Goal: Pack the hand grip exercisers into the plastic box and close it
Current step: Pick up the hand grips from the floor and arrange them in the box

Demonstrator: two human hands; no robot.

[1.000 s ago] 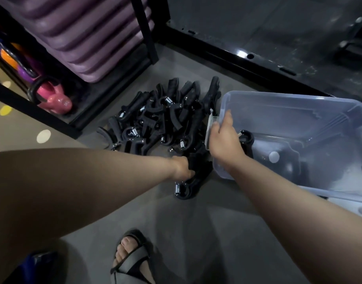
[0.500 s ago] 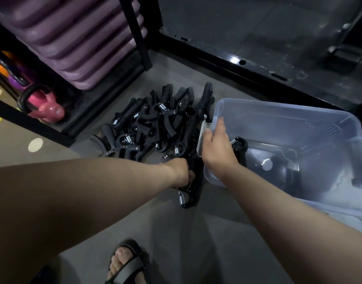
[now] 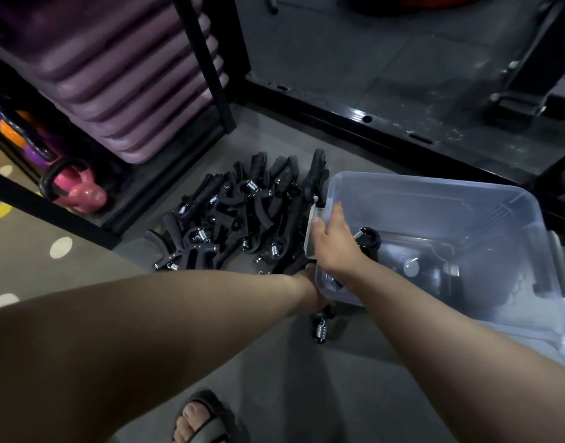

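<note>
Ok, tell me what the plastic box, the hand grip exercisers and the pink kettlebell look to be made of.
Plastic box: clear, slightly frosted plastic; the floor and its contents show through the walls.
Hand grip exercisers: matte black handles, probably plastic or rubber, with shiny coiled springs that look like metal.
Pink kettlebell: glossy pink body, likely a coating, core unknown; black handle.
</note>
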